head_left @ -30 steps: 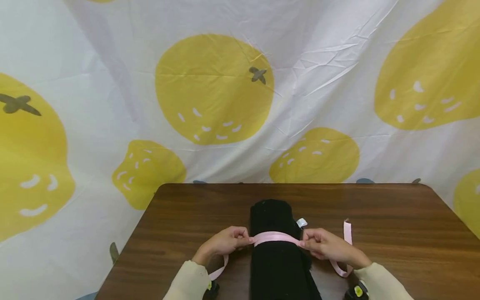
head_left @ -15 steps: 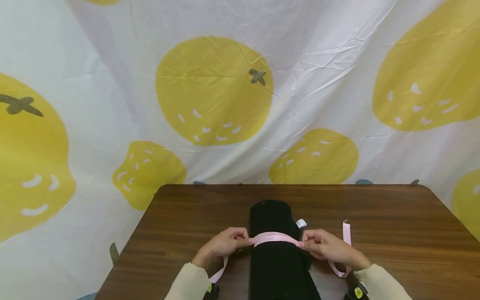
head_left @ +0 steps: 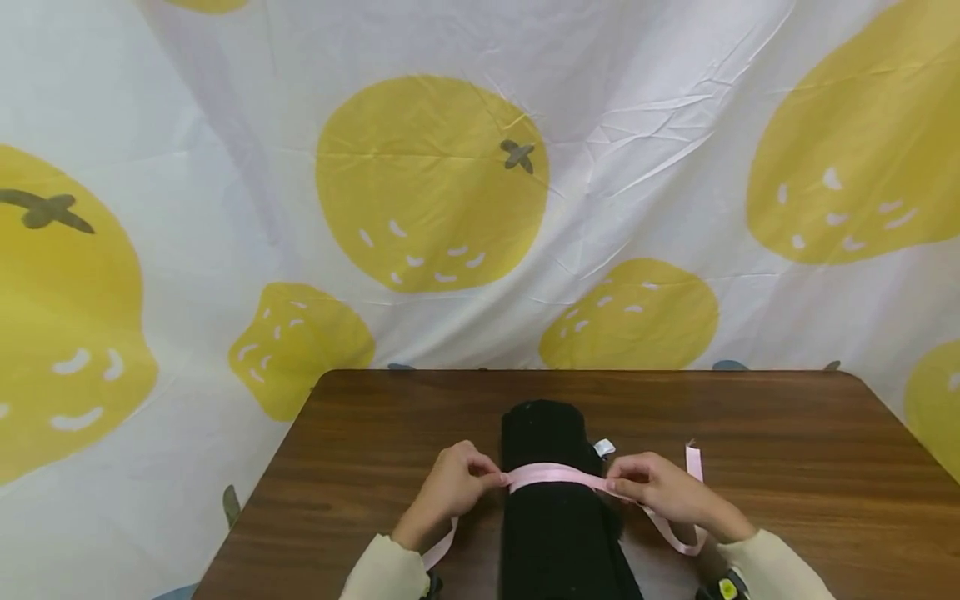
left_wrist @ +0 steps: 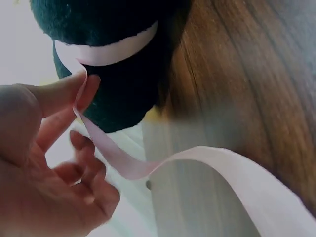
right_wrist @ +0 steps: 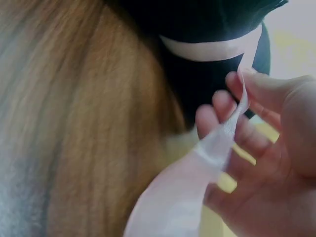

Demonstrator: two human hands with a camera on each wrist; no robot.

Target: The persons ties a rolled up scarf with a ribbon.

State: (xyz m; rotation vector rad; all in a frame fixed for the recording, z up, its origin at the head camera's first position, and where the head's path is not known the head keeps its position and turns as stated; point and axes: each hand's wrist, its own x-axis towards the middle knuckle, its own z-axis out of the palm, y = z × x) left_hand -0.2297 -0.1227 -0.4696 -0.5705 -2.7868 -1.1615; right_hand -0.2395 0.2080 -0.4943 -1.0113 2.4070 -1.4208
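A rolled black cloth bundle [head_left: 551, 533] lies lengthwise on the table, a small white tag [head_left: 603, 447] sticking out at its right. Across its top runs a pink ribbon [head_left: 555, 473]; in both wrist views the ribbon also passes round the side of the roll. My left hand [head_left: 453, 487] pinches the ribbon between thumb and index finger at the roll's left side, and its tail hangs below. At the right side my right hand [head_left: 667, 492] pinches the other length with thumb and forefinger. That tail loops down to the table behind the wrist, its frayed end pointing away.
The dark wood-grain table [head_left: 405, 417] has rounded far corners. Behind it hangs a white curtain [head_left: 465, 333] printed with yellow fruit. A dark wrist device [head_left: 723, 587] shows at the right cuff.
My right hand has shifted slightly outward along the ribbon, leaving more of it showing beside the roll. The left hand's back and wrist have risen a little while its fingertips stay put.
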